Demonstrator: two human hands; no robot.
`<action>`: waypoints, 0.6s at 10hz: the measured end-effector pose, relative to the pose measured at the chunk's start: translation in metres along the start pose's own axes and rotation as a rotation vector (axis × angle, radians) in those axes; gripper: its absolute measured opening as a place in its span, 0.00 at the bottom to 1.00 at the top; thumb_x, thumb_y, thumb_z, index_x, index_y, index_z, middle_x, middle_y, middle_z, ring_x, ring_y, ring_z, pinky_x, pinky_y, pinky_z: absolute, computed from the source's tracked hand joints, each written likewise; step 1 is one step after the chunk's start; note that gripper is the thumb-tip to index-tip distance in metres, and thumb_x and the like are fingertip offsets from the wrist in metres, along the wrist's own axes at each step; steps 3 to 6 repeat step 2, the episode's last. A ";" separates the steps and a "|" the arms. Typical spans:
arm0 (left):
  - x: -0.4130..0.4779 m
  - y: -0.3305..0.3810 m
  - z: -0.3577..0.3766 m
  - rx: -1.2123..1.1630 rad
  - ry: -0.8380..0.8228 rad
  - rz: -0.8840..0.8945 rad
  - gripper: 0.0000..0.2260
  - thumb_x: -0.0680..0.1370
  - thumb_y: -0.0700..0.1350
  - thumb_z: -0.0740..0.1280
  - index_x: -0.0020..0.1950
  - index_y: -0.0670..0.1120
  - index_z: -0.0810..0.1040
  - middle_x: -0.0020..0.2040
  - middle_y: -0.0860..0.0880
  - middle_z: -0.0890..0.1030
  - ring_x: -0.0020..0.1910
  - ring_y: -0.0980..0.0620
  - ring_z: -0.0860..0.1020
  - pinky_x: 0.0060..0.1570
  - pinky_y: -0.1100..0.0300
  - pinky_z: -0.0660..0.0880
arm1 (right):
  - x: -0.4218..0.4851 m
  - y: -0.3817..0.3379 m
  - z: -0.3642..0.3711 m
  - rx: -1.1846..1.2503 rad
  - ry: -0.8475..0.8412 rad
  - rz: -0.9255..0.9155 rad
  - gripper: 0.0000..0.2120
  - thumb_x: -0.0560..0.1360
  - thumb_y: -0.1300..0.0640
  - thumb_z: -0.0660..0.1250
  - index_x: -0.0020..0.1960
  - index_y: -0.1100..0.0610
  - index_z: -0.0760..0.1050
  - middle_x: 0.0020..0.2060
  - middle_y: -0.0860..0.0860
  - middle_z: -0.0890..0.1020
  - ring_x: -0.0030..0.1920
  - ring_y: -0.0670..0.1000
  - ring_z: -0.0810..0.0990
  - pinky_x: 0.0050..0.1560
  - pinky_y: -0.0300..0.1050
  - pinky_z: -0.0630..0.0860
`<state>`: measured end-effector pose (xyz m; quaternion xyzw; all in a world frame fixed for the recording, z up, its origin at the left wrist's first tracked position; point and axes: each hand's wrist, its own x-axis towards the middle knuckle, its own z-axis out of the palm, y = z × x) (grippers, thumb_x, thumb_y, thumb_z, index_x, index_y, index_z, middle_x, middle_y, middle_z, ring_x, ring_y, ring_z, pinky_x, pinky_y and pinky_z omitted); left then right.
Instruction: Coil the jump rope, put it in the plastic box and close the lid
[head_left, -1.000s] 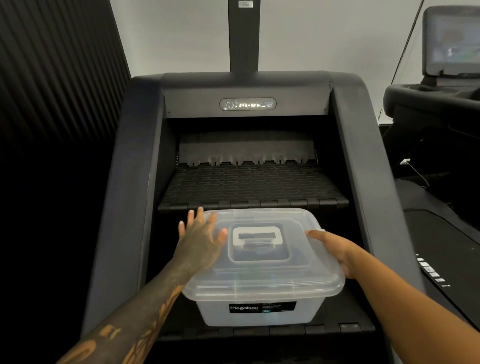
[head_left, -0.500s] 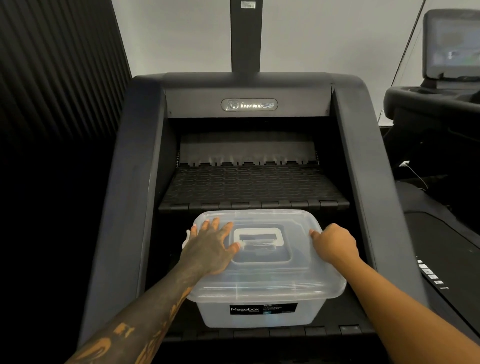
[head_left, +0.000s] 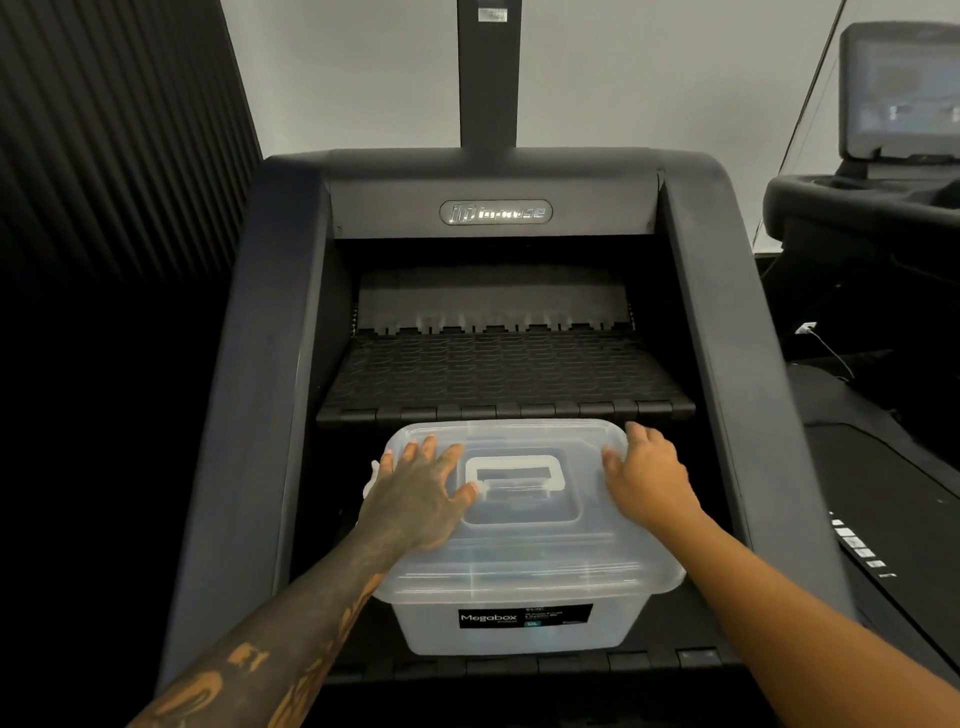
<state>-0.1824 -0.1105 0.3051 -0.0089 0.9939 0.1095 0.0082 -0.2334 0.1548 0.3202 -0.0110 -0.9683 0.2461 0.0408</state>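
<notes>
Pressing: left hand (head_left: 415, 496) flat on the lid (head_left: 524, 545), fingers spread, thumb beside the handle (head_left: 514, 473).
Right hand: right hand (head_left: 647, 475) open, palm down at the lid's far right corner, gripping nothing.
Box: clear plastic box (head_left: 519, 631) with dark label, lid on, sitting on a black machine step (head_left: 696, 657).
Rope: cannot tell through the cloudy plastic.

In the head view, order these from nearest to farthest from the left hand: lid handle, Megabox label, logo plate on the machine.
Measured from the left hand:
1. Lid handle, beside the thumb, lid centre.
2. Megabox label, below, on the box's front wall.
3. Logo plate, far above, on the machine's crossbar.
</notes>
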 end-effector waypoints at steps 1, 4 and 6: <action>0.000 0.001 -0.004 -0.099 0.052 0.018 0.28 0.79 0.62 0.52 0.77 0.53 0.55 0.79 0.47 0.53 0.78 0.48 0.47 0.74 0.46 0.42 | -0.010 -0.014 -0.002 0.039 -0.075 -0.273 0.35 0.78 0.41 0.60 0.78 0.58 0.54 0.77 0.56 0.61 0.77 0.55 0.58 0.75 0.52 0.58; 0.006 0.009 -0.026 -0.199 0.127 0.056 0.27 0.81 0.57 0.52 0.77 0.47 0.56 0.79 0.46 0.53 0.78 0.50 0.48 0.74 0.49 0.41 | -0.009 -0.034 -0.008 0.029 -0.178 -0.441 0.42 0.76 0.37 0.62 0.79 0.55 0.47 0.79 0.52 0.56 0.78 0.53 0.54 0.75 0.48 0.55; 0.006 0.009 -0.026 -0.199 0.127 0.056 0.27 0.81 0.57 0.52 0.77 0.47 0.56 0.79 0.46 0.53 0.78 0.50 0.48 0.74 0.49 0.41 | -0.009 -0.034 -0.008 0.029 -0.178 -0.441 0.42 0.76 0.37 0.62 0.79 0.55 0.47 0.79 0.52 0.56 0.78 0.53 0.54 0.75 0.48 0.55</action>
